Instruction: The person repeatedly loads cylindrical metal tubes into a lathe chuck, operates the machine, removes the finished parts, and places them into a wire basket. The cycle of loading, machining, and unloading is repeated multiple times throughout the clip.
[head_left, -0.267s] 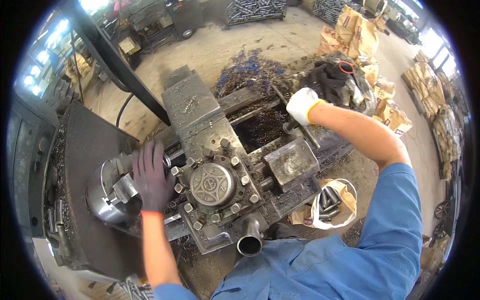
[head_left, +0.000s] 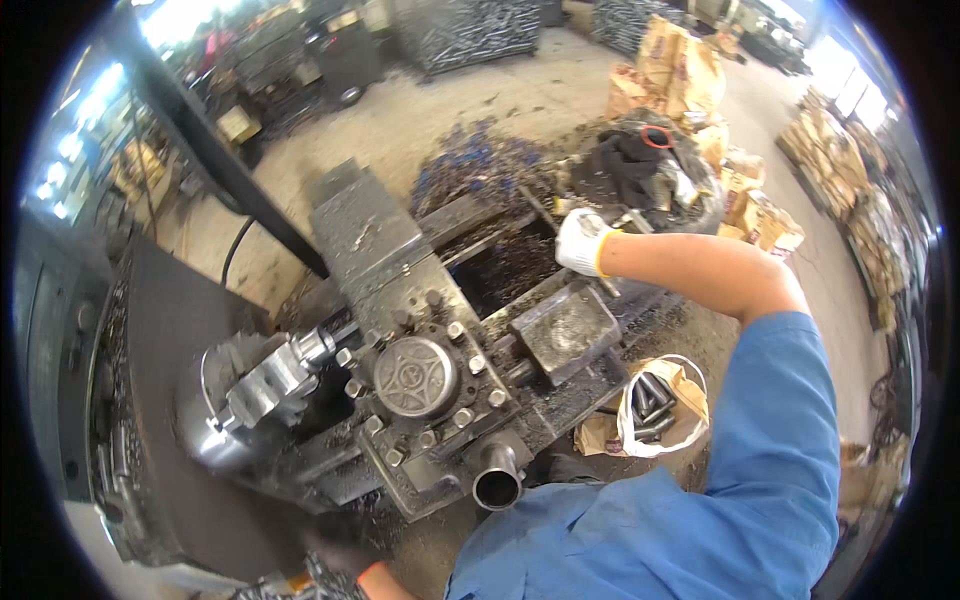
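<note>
My right hand (head_left: pixel 583 242), in a white knit glove with a yellow cuff, is wrapped round a metal lever bar (head_left: pixel 537 205) on the far right side of a lathe. My left hand (head_left: pixel 338 548), in a dark glove with an orange cuff, is low at the left, smeared by motion. It is nearest to a heap of metal parts (head_left: pixel 318 582) at the lower edge; its fingers cannot be made out. The chuck jaws (head_left: pixel 268 385) stand uncovered, with a short shiny cylindrical piece (head_left: pixel 317 345) beside them. A bolted tool post with a round embossed cap (head_left: pixel 415 377) sits right of them.
A dark guard plate (head_left: pixel 165 400) stands left of the chuck. An open pipe end (head_left: pixel 497 488) sticks up near my body. A white-handled bag (head_left: pixel 690 440) with metal cylinders stands at the right. Metal chips (head_left: pixel 480 165), a dark cloth (head_left: pixel 635 170) and paper sacks (head_left: pixel 680 75) lie beyond.
My left hand has gone from over the chuck down toward the metal parts at the lower edge, uncovering the jaws. My right hand stays on the lever bar. The whole view has shifted slightly.
</note>
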